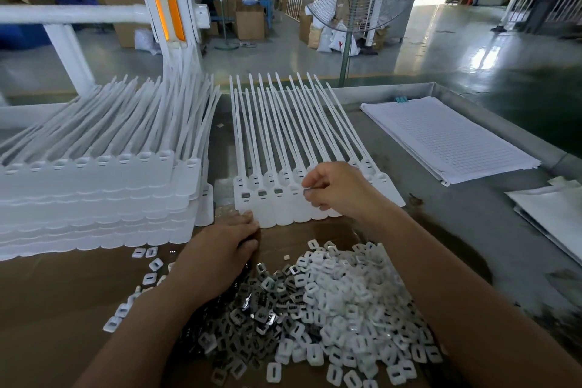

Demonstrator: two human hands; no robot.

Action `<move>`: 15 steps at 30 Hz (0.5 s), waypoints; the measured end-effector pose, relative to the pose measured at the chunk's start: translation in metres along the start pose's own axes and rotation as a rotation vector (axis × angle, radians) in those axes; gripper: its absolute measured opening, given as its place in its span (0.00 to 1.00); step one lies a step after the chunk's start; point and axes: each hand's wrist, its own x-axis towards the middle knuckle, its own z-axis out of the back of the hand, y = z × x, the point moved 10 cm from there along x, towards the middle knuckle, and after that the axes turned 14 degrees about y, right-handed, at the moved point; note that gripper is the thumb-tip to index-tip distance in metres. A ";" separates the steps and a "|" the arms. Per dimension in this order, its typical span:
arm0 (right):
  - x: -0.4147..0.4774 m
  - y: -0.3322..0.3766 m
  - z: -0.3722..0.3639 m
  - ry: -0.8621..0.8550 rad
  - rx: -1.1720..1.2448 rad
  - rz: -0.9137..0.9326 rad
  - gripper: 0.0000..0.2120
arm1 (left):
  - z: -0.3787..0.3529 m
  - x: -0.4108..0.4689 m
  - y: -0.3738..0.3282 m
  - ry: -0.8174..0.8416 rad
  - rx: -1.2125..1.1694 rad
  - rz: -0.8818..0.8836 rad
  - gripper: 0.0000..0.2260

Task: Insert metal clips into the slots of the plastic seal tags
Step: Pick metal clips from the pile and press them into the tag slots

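We've got our left hand resting straight-fingered against the seal tag row, probably steadying it, while our right hand pinches a metal clip right over the next empty slot.

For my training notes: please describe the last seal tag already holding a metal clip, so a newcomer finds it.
On the grey metal table, find the flat row of white plastic seal tags beside the tall white stack. The third tag from the row's left end, left of the right hand, is it. It is the last one showing a grey metal clip.
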 end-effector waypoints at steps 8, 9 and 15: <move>0.028 0.003 0.007 -0.048 -0.119 -0.015 0.07 | 0.001 -0.001 -0.001 -0.017 -0.009 -0.018 0.17; 0.030 0.002 0.006 -0.052 -0.118 -0.024 0.07 | 0.001 -0.001 -0.001 -0.017 -0.009 -0.019 0.17; 0.042 -0.008 -0.004 -0.052 -0.134 -0.080 0.08 | 0.000 -0.001 0.000 0.002 -0.005 -0.005 0.18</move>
